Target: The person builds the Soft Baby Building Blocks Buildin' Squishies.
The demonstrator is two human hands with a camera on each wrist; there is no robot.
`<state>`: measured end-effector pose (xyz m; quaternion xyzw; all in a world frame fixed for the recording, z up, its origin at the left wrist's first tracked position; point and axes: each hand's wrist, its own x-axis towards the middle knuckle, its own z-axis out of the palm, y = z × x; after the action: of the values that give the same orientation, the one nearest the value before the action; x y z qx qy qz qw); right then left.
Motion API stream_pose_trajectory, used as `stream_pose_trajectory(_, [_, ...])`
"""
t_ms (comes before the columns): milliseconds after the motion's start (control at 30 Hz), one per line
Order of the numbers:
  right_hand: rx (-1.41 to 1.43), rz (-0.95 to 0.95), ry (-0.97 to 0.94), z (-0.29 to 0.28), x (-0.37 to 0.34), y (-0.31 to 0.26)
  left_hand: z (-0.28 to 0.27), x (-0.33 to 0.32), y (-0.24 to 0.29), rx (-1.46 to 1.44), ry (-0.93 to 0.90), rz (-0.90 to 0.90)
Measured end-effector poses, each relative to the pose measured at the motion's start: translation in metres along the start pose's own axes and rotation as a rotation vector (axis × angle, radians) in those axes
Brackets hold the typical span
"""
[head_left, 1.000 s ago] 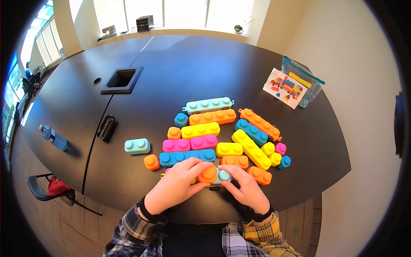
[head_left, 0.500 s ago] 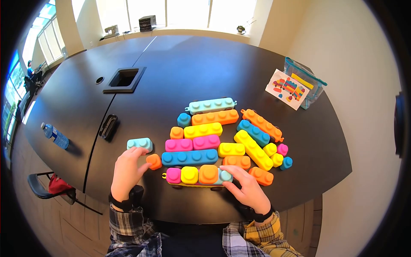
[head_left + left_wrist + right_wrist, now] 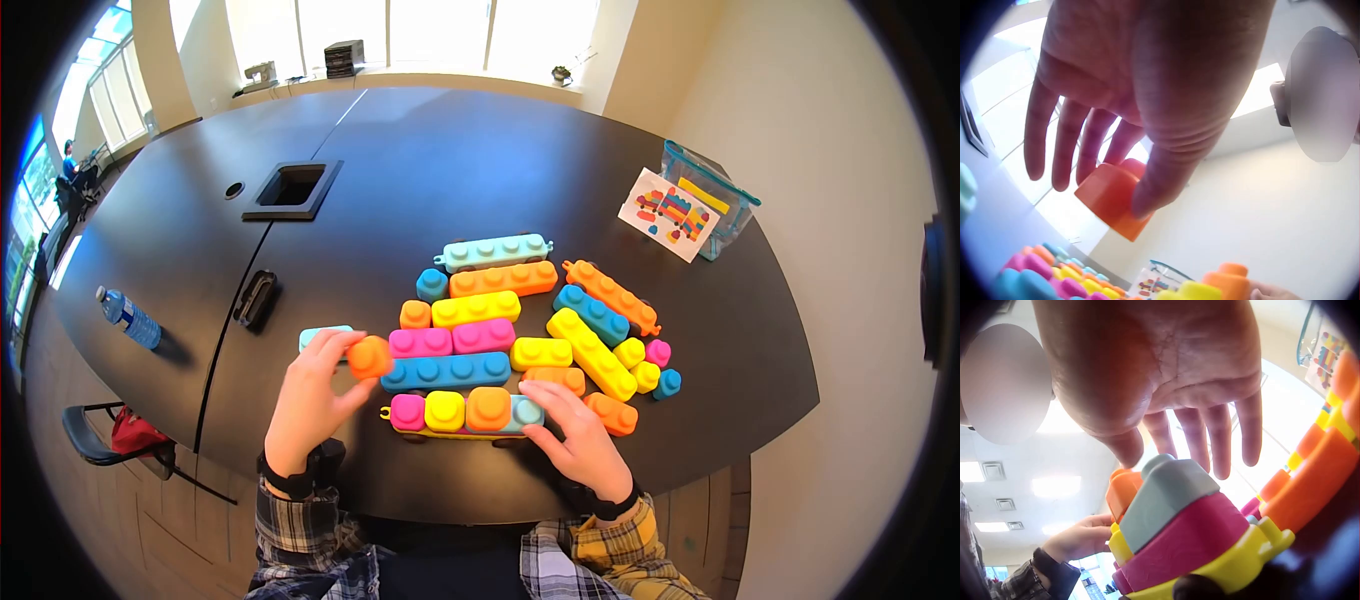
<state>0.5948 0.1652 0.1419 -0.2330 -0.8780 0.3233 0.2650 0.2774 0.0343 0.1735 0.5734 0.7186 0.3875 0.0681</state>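
Our hands are apart: the left hand [image 3: 303,405] pinches an orange block [image 3: 368,357] between thumb and fingers, while the right hand [image 3: 585,445] grips the light blue block [image 3: 524,412] at the right end of the yellow wheeled base [image 3: 450,434]. We judge the orange block light, firm and hardly fragile, its smooth sides perhaps a little slippery, so we'd best take it by opposite sides, below the stud. It is raised at our left fingertips, beyond the base's left end, with the base near the table's [image 3: 390,490] near edge.
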Motion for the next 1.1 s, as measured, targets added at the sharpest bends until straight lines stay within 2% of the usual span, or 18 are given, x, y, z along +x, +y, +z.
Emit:
stream_pose_trajectory(33, [0.000, -0.002, -0.001, -0.002, 0.003, -0.003, -0.004, 0.004, 0.010, -0.048, -0.038, 0.081])
stream_pose_trajectory(67, [0.019, -0.034, 0.043, -0.006, 0.007, -0.008, -0.003, 0.009, 0.022, -0.048, -0.037, 0.080])
stream_pose_trajectory(200, [0.051, -0.160, 0.145, -0.021, 0.028, -0.036, 0.023, 0.024, 0.061, -0.175, -0.183, 0.425])
stream_pose_trajectory(333, [0.105, -0.223, 0.121, -0.026, 0.042, -0.041, 0.040, 0.027, 0.082, -0.226, -0.289, 0.437])
stream_pose_trajectory(433, [0.052, -0.257, 0.106, -0.028, 0.042, -0.036, 0.050, 0.027, 0.078, -0.231, -0.297, 0.441])
stream_pose_trajectory(600, [0.145, -0.138, 0.219, -0.029, 0.028, -0.025, 0.049, 0.018, 0.073, -0.217, -0.277, 0.468])
stream_pose_trajectory(700, [0.208, -0.054, 0.213, -0.030, 0.014, -0.012, 0.032, 0.007, 0.054, -0.103, -0.302, 0.385])
stream_pose_trajectory(733, [0.208, -0.052, 0.215, -0.029, 0.013, -0.009, 0.031, 0.003, 0.045, -0.104, -0.305, 0.386])
stream_pose_trajectory(800, [0.139, -0.110, 0.189, -0.025, 0.010, -0.005, 0.032, -0.004, 0.031, -0.014, -0.407, 0.257])
stream_pose_trajectory(900, [0.114, -0.125, 0.111, -0.022, 0.010, -0.007, 0.041, -0.008, 0.029, -0.038, -0.370, 0.221])
stream_pose_trajectory(1100, [0.205, -0.126, 0.113, -0.018, 0.008, 0.003, 0.044, -0.006, 0.029, -0.067, -0.387, 0.208])
